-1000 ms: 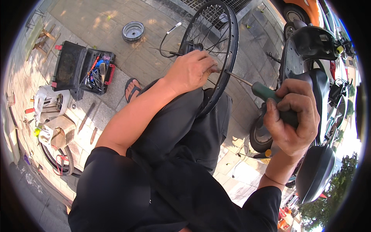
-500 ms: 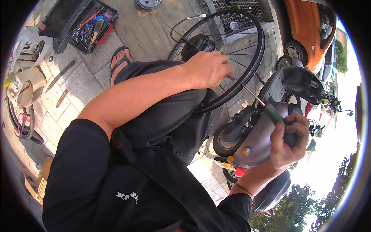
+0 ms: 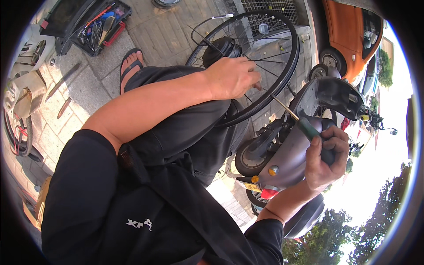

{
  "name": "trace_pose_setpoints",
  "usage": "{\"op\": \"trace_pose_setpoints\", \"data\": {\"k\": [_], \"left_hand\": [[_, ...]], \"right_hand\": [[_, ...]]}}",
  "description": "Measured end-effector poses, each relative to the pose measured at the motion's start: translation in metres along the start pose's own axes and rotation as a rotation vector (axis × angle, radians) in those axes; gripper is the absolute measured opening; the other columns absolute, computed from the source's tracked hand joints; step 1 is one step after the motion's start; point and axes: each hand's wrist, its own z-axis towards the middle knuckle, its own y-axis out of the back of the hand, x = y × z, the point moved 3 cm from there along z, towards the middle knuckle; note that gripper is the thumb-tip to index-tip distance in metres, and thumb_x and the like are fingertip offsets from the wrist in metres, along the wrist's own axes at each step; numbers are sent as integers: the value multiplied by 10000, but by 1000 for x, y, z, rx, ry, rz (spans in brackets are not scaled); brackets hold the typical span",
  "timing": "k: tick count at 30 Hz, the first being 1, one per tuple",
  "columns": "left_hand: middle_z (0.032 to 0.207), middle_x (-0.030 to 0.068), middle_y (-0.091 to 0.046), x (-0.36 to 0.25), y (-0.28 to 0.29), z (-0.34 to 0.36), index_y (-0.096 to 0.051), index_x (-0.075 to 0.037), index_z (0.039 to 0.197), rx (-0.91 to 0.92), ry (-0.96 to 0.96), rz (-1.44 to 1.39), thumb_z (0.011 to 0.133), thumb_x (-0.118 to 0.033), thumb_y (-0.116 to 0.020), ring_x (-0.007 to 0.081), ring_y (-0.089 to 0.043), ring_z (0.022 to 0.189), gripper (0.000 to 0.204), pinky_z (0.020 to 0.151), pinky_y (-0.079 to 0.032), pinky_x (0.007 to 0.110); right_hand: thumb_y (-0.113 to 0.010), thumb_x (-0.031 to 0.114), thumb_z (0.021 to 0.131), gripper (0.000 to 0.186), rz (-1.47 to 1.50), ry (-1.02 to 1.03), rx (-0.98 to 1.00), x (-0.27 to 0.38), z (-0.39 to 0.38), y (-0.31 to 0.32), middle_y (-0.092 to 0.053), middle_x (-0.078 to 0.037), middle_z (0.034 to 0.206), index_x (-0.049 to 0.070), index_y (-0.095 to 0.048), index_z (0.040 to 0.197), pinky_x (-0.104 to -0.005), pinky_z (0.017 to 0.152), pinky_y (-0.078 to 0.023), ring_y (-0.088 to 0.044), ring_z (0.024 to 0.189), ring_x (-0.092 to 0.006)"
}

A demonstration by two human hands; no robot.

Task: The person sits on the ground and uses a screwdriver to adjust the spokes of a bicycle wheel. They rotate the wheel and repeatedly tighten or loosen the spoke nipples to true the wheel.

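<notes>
Left hand point(image 3: 234, 78): placed inside the rim, fingers bent and bunched; whether anything is pinched cannot be told. Black spoked wheel with round dark hub point(image 3: 295, 46): tilted at the knees, its near rim lying between the hands. Green-handled tool with slender metal shaft point(image 3: 310, 129): long axis slanted down and right from the rim's outer side, tip directed toward the left fingers. Right hand point(image 3: 326, 160): nearer the tool, fingers clamped around its handle.

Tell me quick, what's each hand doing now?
Left hand: at the wheel; can't tell if it's holding anything.
Right hand: closed around a green-handled screwdriver.
</notes>
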Motion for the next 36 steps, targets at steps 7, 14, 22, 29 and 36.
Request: {"op": "trace_pose_setpoints", "data": {"k": [7,14,22,29,36], "left_hand": [[951,70,-654,-1,-3,1,-749,-145,975,24,0,6,884,-123,-687,303,-673,960,112,780,-592,427],[964,76,-662,-2,-3,1,-752,-137,982,47,22,16,894,-136,-698,307,-671,973,104,791,-589,429],[968,83,-674,1,-1,-1,-756,-127,981,25,40,15,887,-107,-682,321,-682,981,121,797,-590,438],[935,79,-669,2,-3,-1,-769,-136,980,28,30,-8,878,-92,-671,323,-680,970,148,775,-588,447],[921,78,-661,1,-5,2,-769,-140,974,19,23,4,877,-95,-674,317,-682,960,144,760,-595,444]], "right_hand": [[-795,-35,875,234,-10,-25,-7,-1,-3,1,-647,-170,1019,-13,-565,911,-290,768,-494,-592,840,-176],[-804,-28,862,236,-39,-13,-12,-3,-2,2,-661,-162,1014,-4,-575,914,-297,780,-502,-610,843,-188],[-812,-8,855,240,-23,-26,-13,-8,0,1,-671,-162,998,-3,-578,911,-304,795,-509,-624,850,-198],[-808,-5,865,240,-34,-20,-33,-6,-2,2,-667,-162,1008,0,-572,910,-302,788,-507,-618,853,-194],[-806,-13,869,240,-17,-21,-35,-11,-4,2,-660,-163,1008,-3,-570,909,-299,791,-505,-611,853,-187]]}}
